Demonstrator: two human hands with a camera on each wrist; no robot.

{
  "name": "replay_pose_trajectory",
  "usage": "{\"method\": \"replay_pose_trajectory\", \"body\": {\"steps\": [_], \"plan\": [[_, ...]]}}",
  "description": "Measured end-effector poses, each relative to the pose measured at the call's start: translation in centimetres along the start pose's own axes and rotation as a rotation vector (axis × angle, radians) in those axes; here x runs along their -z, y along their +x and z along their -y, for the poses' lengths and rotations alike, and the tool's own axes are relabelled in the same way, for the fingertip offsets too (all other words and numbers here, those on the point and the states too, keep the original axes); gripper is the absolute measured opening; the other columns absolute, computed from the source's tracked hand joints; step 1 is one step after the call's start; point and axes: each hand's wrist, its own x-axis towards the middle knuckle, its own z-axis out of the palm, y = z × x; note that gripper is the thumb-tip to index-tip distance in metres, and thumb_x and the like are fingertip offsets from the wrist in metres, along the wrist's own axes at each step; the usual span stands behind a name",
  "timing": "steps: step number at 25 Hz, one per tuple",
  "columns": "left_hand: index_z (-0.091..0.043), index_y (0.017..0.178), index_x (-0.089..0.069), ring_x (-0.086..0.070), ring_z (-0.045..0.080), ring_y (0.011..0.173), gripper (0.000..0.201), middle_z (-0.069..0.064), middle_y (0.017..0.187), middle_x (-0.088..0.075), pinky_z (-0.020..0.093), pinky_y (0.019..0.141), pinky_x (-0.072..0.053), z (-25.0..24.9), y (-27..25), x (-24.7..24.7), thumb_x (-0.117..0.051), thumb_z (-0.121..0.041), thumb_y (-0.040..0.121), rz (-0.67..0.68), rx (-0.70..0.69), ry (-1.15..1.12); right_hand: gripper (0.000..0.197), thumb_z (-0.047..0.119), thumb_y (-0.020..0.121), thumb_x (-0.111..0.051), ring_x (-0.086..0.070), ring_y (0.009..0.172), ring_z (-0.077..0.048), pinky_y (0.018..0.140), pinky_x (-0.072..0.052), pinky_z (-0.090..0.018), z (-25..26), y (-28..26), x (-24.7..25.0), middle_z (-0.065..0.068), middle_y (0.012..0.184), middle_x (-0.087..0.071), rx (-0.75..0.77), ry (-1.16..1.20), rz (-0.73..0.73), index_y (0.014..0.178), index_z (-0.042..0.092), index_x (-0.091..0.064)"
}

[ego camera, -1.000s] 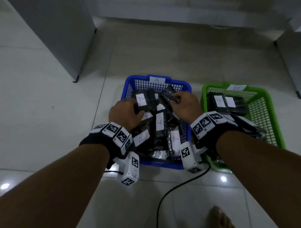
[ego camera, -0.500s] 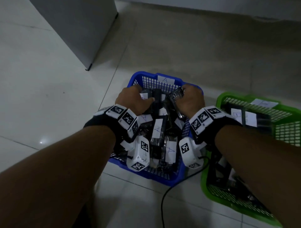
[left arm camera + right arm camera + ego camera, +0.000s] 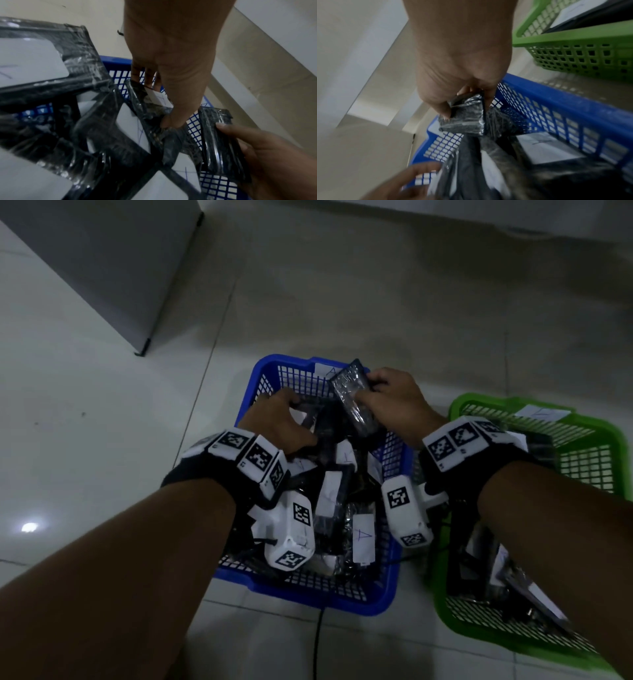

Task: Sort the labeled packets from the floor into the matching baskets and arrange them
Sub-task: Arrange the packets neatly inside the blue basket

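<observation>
A blue basket [image 3: 255,378] tagged A holds several black plastic-wrapped packets with white labels [image 3: 363,537]. My left hand [image 3: 277,424] reaches into its far left part and grips one labeled packet [image 3: 154,102] between thumb and fingers. My right hand [image 3: 394,402] holds another black packet [image 3: 354,398] tilted up above the basket's far right side; its label is hidden. In the right wrist view that packet [image 3: 465,119] is pinched at its end. A green basket [image 3: 479,402] to the right holds more packets.
A grey cabinet [image 3: 102,261] stands on the tiled floor at the far left, and another grey unit runs along the back. A black cable [image 3: 317,642] trails on the floor in front of the blue basket. White tracker blocks hang from both wrists.
The right hand has lifted its packet higher and tilted it up over the blue basket's far edge. The left hand stays down among the packets. The head view has shifted slightly.
</observation>
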Motion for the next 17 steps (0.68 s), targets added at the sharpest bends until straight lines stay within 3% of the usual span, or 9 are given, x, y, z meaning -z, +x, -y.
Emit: {"method": "replay_pose_trajectory", "body": {"steps": [3,5,8,10,14,17], "plan": [[-0.032,0.110,-0.053,-0.055,0.022,0.111,0.072,0.001,0.126,-0.054,0.038,0.095,-0.050,0.0,0.0,0.5,-0.078,-0.058,0.048,0.039,-0.020,0.032,0.016,0.017,0.081,-0.073,-0.071,0.088,-0.023,0.086,-0.058,-0.039,0.4,0.1,0.4,-0.006,0.092,-0.074,-0.072,0.025,0.023,0.096,0.014,-0.073],[-0.029,0.122,-0.052,-0.049,0.024,0.118,0.090,0.003,0.130,-0.047,0.045,0.099,-0.047,-0.4,-0.5,-0.1,-0.078,-0.072,0.047,-0.005,-0.057,0.109,0.012,0.020,0.080,-0.075,-0.071,0.087,-0.024,0.083,-0.058,-0.039,0.7,0.3,0.7,-0.007,0.089,-0.073,-0.039,0.030,-0.017,0.089,0.013,-0.072],[-0.033,0.135,-0.047,-0.045,0.028,0.126,0.111,0.005,0.137,-0.045,0.050,0.101,-0.045,-0.6,-1.2,-1.7,-0.060,-0.084,0.038,-0.037,-0.141,0.152,0.017,0.030,0.077,-0.076,-0.067,0.081,-0.019,0.076,-0.057,-0.037,0.9,0.1,1.4,-0.001,0.084,-0.069,0.114,-0.153,-0.128,0.080,0.020,-0.062],[-0.039,0.135,-0.047,-0.039,0.031,0.131,0.108,0.005,0.143,-0.042,0.053,0.105,-0.040,-0.8,-1.4,-2.0,-0.055,-0.081,0.035,-0.060,-0.150,0.167,0.019,0.035,0.075,-0.072,-0.064,0.078,-0.016,0.071,-0.055,-0.035,0.7,-0.6,1.6,0.007,0.082,-0.066,0.246,-0.354,-0.135,0.082,0.025,-0.058],[-0.044,0.131,-0.044,-0.028,0.033,0.136,0.085,0.003,0.146,-0.027,0.054,0.109,-0.033,-1.3,-2.5,-0.3,-0.080,-0.050,0.054,0.112,-0.014,0.251,0.022,0.036,0.078,-0.068,-0.060,0.089,-0.020,0.069,-0.042,-0.030,-0.4,-1.5,1.0,0.006,0.098,-0.065,0.406,-0.724,-0.021,0.091,0.026,-0.053],[-0.049,0.107,-0.047,-0.035,0.027,0.128,0.075,0.000,0.139,-0.034,0.049,0.104,-0.041,-1.3,-2.7,0.7,-0.076,-0.055,0.038,0.248,0.033,0.259,0.025,0.040,0.077,-0.071,-0.057,0.090,-0.015,0.070,-0.042,-0.028,-1.5,-1.5,1.1,0.007,0.099,-0.062,0.397,-0.772,0.148,0.091,0.026,-0.055]]}}
